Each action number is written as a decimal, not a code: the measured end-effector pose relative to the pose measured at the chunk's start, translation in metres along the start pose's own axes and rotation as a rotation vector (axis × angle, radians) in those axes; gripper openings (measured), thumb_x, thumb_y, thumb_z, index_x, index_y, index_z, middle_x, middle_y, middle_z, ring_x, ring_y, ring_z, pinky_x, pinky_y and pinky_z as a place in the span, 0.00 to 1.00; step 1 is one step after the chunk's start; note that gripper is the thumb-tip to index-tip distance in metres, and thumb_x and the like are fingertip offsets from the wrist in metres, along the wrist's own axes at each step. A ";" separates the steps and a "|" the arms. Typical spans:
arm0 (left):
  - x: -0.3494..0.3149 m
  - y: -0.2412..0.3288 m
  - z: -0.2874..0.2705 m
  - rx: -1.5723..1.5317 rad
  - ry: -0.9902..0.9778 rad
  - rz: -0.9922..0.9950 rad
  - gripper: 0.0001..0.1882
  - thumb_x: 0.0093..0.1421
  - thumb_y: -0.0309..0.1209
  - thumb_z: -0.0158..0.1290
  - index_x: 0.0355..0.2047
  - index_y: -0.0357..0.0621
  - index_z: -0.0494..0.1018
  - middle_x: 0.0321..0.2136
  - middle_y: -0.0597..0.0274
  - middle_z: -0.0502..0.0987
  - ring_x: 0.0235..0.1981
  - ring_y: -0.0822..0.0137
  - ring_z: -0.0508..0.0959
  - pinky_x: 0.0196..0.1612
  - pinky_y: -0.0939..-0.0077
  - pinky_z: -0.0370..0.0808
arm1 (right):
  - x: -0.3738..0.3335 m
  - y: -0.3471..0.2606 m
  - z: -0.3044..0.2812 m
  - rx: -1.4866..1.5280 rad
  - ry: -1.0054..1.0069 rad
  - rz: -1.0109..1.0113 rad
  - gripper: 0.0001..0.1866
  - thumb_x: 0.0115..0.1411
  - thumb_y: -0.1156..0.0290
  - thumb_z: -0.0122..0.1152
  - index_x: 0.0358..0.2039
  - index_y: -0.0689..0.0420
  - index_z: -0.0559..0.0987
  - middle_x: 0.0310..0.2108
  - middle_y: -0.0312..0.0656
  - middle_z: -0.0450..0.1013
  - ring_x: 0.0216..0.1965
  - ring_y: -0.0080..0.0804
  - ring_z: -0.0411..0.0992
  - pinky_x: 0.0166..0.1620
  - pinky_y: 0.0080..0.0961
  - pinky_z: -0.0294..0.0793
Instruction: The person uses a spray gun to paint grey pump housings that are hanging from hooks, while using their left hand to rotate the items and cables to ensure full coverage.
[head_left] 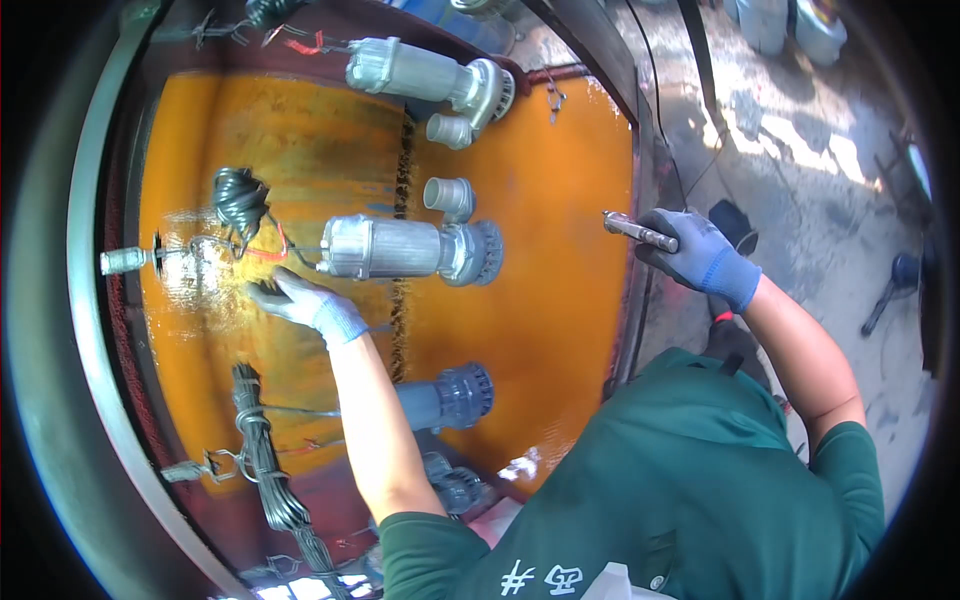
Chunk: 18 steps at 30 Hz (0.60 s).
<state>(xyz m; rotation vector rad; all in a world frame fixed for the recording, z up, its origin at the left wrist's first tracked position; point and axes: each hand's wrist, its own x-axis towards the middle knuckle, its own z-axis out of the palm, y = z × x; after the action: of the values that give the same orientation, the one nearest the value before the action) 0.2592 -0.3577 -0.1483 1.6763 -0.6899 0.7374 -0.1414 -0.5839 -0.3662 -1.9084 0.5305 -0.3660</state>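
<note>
My left hand (308,303), in a grey-and-blue work glove, reaches over the orange surface with its fingers stretched out and nothing in them. It is just below the red wire and black cable coil (240,203) of the middle silver submersible pump (385,248). That pump lies sideways in view, its outlet elbow (450,195) pointing up beside it. On the right, my gloved right hand (705,250) is closed around a silver metal tool with a slim barrel (640,232). The barrel points left toward the pump; the tool's grip is hidden in my hand.
Another silver pump (410,72) is at the top. A darker grey-blue pump (450,395) sits below, partly behind my left forearm, near a long bundled black cable (262,450). A curved metal rail (85,220) bounds the left. Concrete floor (790,200) and buckets (820,35) are at right.
</note>
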 end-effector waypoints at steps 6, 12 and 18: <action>0.052 0.115 0.014 0.338 -0.149 0.635 0.28 0.74 0.40 0.47 0.66 0.33 0.68 0.71 0.31 0.54 0.71 0.42 0.57 0.72 0.47 0.58 | 0.011 -0.089 -0.044 0.103 0.055 0.001 0.14 0.63 0.61 0.69 0.42 0.57 0.80 0.32 0.48 0.81 0.38 0.47 0.82 0.43 0.41 0.78; 0.078 0.113 0.029 0.189 -0.438 0.484 0.24 0.72 0.43 0.50 0.56 0.35 0.78 0.53 0.40 0.78 0.52 0.46 0.80 0.58 0.55 0.75 | 0.014 -0.134 -0.048 -0.147 -0.316 -0.206 0.17 0.65 0.56 0.68 0.40 0.57 0.80 0.29 0.47 0.81 0.37 0.47 0.82 0.44 0.41 0.78; 0.071 0.111 0.013 0.181 -0.469 0.437 0.22 0.72 0.42 0.53 0.55 0.37 0.78 0.52 0.44 0.78 0.51 0.51 0.80 0.56 0.59 0.77 | 0.033 -0.137 -0.046 -0.186 -0.118 -0.290 0.17 0.66 0.55 0.67 0.38 0.58 0.78 0.27 0.47 0.80 0.32 0.46 0.82 0.40 0.40 0.78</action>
<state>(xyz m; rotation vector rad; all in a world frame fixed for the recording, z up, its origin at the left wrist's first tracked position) 0.2213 -0.3976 -0.0280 1.9108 -1.3844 0.7263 -0.1096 -0.5922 -0.2218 -2.1792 0.2145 -0.3979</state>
